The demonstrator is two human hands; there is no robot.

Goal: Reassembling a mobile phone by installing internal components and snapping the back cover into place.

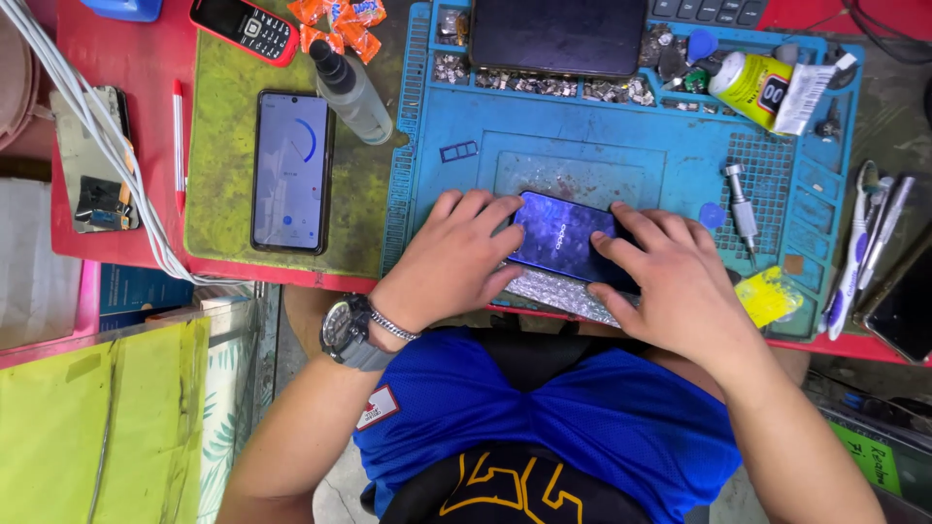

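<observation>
Blue phone (561,236), lying back-up with a glossy marbled shell, sits near the front edge of our blue work mat (621,155), on a patch of silvery bubble wrap (553,289) that shows beneath it. Our left hand (456,254) presses on its left end, fingers spread and curled over the edge, thumb along the near side; our right hand (670,277) does the same at the right end, fingers flat on the shell. Both hands grip the phone between them, neither one slack. We wear a wristwatch (345,330) and a metal bracelet (393,325) on the left wrist.

Just right of the phone lie a blue plectrum (712,215) and a small metal tool (743,206), and near the right hand a yellow card (767,296). At the back of the mat rests a dark phone (558,37) above trays of tiny screws (544,82), with a yellow glue tube (752,85) at the right. Left of the mat, on a green pad (218,175), a lit smartphone (291,172) lies face-up beside a spray bottle (351,89); a red keypad phone (245,29) and orange sweet wrappers (340,24) lie beyond. White cables (92,136) run down the red table (146,68) at the far left.
</observation>
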